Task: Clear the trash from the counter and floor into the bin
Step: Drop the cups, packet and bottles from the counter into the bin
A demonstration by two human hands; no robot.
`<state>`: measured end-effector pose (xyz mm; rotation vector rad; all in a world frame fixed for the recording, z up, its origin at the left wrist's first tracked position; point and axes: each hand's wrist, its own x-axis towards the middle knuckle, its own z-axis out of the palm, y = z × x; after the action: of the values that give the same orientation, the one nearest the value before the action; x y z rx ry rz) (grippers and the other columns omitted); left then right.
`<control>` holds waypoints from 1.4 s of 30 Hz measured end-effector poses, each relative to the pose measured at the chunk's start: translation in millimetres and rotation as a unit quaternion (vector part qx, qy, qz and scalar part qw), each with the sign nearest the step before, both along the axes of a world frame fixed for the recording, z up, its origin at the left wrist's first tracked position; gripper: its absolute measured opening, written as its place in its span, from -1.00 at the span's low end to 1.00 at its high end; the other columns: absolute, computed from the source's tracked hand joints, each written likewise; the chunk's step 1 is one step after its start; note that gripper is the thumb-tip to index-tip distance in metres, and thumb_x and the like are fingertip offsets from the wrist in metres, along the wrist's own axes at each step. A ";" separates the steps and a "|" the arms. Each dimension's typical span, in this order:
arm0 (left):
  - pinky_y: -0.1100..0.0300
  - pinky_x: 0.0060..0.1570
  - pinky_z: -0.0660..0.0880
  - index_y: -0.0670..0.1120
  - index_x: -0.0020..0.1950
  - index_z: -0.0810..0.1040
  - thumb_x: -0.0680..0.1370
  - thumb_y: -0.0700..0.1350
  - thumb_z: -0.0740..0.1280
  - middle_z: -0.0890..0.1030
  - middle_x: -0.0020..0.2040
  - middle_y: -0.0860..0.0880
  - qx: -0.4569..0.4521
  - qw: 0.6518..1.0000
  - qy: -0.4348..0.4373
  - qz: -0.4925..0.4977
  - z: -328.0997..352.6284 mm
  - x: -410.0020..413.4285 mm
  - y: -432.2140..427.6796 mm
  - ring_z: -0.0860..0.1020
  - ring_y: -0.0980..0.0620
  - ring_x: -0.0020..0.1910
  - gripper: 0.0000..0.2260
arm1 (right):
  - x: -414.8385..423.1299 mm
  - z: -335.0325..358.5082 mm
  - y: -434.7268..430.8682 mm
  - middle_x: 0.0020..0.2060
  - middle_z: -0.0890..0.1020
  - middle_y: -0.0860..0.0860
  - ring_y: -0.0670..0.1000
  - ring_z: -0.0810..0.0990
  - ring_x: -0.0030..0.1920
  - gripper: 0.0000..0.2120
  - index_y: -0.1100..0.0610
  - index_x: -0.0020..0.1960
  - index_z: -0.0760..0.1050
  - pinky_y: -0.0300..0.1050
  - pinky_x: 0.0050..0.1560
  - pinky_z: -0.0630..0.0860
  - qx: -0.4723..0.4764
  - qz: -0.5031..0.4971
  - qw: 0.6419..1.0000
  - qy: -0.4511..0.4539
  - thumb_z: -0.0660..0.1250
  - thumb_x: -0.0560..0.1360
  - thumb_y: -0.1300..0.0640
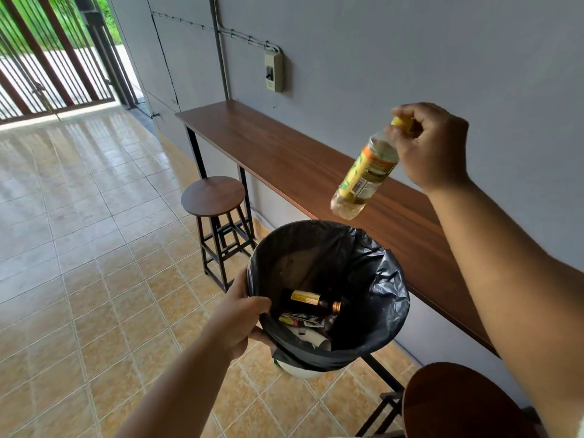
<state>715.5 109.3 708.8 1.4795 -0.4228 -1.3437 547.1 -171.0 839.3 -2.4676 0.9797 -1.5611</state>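
Note:
My left hand (237, 314) grips the near-left rim of a bin (388, 298) lined with a black bag and holds it off the floor. Inside lie a dark brown glass bottle (308, 300), a printed wrapper (300, 320) and a white paper piece (313, 338). My right hand (433, 147) pinches the yellow cap of a clear plastic bottle (363, 175) with a yellow-green label. That bottle hangs tilted, base down, just above the bin's far rim. The wooden counter (284, 153) runs along the wall behind it.
A round wooden stool (213, 196) on a black frame stands left of the bin under the counter. A second stool (458, 403) sits at the lower right. Tan floor tiles (79, 232) stretch left toward a barred gate (47, 58). A switch box (274, 72) hangs on the grey wall.

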 end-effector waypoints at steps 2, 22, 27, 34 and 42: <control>-0.25 -0.30 0.65 0.14 0.49 0.27 0.47 -0.52 0.18 0.49 0.23 -0.20 -0.001 1.000 0.003 0.000 -1.2 0.2 0.0 0.64 -0.35 0.03 -0.26 | -5.8 0.6 15.7 -0.03 0.71 0.04 -0.07 0.66 -0.06 -0.72 0.18 0.11 0.65 -0.19 0.04 0.60 0.083 0.041 0.996 -0.018 0.40 0.47 0.06; -0.37 -0.21 0.61 0.11 0.46 0.29 0.47 -0.52 0.21 0.53 0.18 -0.18 -0.002 0.999 -0.046 -0.007 -3.4 -1.9 35.3 0.68 -0.25 -0.04 -0.30 | 59.2 -135.5 123.9 0.33 0.54 0.06 0.02 0.46 0.37 -0.55 0.13 0.39 0.44 -0.07 0.42 0.35 0.321 0.206 0.845 0.374 0.36 0.53 0.08; -0.42 -0.20 0.58 0.11 0.46 0.31 0.47 -0.52 0.19 0.55 0.17 -0.21 -0.009 0.999 -0.035 0.018 -10.1 8.3 48.0 0.71 -0.26 -0.11 -0.29 | 58.5 -145.8 131.3 0.06 0.68 0.07 0.04 0.63 0.11 -0.76 0.11 0.14 0.62 -0.04 0.19 0.55 0.326 0.192 0.820 0.429 0.36 0.50 0.13; -0.35 -0.16 0.62 0.11 0.47 0.28 0.47 -0.54 0.19 0.51 0.22 -0.18 0.005 0.999 -0.009 0.043 -20.9 22.2 65.9 0.65 -0.25 0.02 -0.27 | 88.6 -177.5 153.8 0.15 0.60 0.04 0.07 0.59 0.12 -0.66 0.03 0.30 0.46 -0.02 0.14 0.55 0.333 0.279 0.680 0.591 0.26 0.53 0.12; -0.35 -0.20 0.62 0.08 0.46 0.30 0.47 -0.54 0.20 0.52 0.22 -0.20 0.014 0.994 0.002 0.112 -58.5 64.7 90.7 0.66 -0.26 0.02 -0.30 | 118.4 -177.2 140.3 0.35 0.52 -0.02 -0.04 0.44 0.37 -0.58 0.02 0.41 0.43 -0.02 0.41 0.37 0.348 0.263 0.798 0.415 0.31 0.55 0.07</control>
<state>780.2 200.0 650.3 1.4994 -0.2294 -1.1777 665.5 -30.6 662.1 -2.4426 0.6144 0.1228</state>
